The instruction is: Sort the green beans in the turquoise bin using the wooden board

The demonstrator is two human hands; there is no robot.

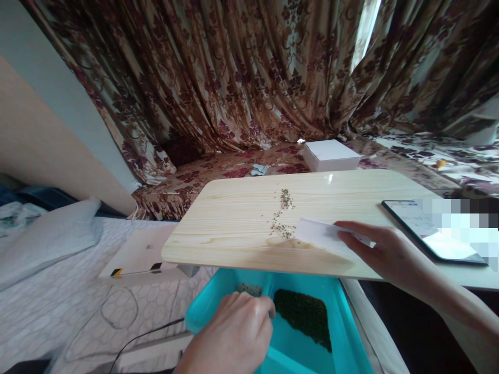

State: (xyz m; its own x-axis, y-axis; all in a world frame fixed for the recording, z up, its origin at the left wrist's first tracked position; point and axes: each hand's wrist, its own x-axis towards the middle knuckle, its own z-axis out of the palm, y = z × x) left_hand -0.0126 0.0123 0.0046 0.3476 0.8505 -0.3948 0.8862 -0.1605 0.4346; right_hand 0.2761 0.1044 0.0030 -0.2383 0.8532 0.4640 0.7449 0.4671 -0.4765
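A light wooden tabletop carries a thin trail of small green grains. My right hand lies on a white paper card, fingers pressed flat on it, its edge touching the trail's near end. Under the table's front edge sits a turquoise plastic bin holding a dark green heap of grains. My left hand curls closed over the bin's near left rim; its fingertips are hidden.
A phone with a lit screen lies on the table's right. A white box rests on the patterned cloth behind, before heavy floral curtains. A flat white box, a pillow and a black cable lie on the bed at left.
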